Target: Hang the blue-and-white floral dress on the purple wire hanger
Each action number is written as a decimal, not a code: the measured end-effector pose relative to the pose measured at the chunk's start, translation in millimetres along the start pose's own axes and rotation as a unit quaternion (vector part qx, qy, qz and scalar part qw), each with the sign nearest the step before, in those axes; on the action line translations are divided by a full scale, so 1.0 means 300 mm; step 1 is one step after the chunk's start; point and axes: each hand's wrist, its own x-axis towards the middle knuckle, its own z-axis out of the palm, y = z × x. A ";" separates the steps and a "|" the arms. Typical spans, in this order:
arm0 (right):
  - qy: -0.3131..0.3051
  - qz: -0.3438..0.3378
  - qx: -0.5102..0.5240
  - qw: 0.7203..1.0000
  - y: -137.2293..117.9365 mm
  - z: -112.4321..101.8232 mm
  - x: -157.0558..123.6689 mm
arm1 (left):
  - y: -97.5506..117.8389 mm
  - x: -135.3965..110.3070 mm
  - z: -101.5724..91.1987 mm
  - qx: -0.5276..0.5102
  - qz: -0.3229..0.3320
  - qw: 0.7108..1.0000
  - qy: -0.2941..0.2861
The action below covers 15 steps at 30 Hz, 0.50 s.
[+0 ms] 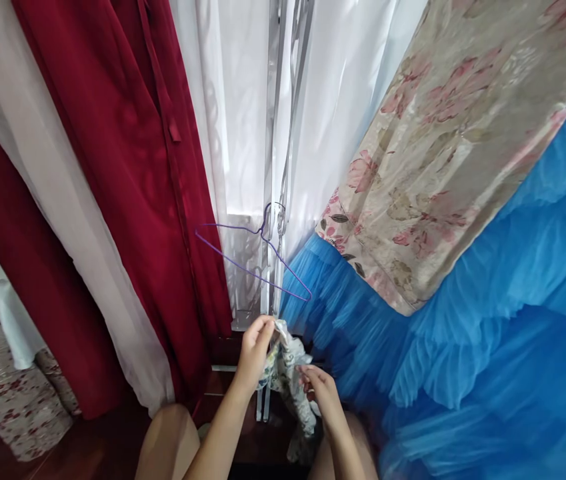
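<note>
Both hands (257, 348) (321, 388) pinch printed cloth (290, 360) — purple hanger (261, 231) just beyond, blue tulle (487, 327) alongside.

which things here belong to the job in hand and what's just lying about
In hand:
pale patterned cloth, pinched by the left hand, right hand at it

Around:
thin purple triangular hanger, untouched, role unclear
long dark red fabric
beige pink-floral fabric
ruffled blue tulle

1. You hold a pale cloth (290, 357), limp and creased, with a faint print.
2. Its left part, as you see it, shows yellow, green and blue patches.
3. It hangs bunched into a narrow strip, its top pinched up, low in front of you.
4. Its lower end trails down, dim in shadow.
</note>
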 end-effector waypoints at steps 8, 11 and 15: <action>-0.250 -0.151 -0.106 0.950 -0.272 0.095 -0.115 | 0.157 -0.068 0.081 0.195 0.094 0.972 -0.096; -0.232 -0.105 -0.055 0.965 -0.282 0.087 -0.112 | 0.114 -0.074 0.010 0.148 0.041 0.979 -0.132; -0.149 -0.046 0.039 0.987 -0.289 0.039 -0.119 | 0.003 -0.137 -0.126 0.217 -0.126 0.921 -0.298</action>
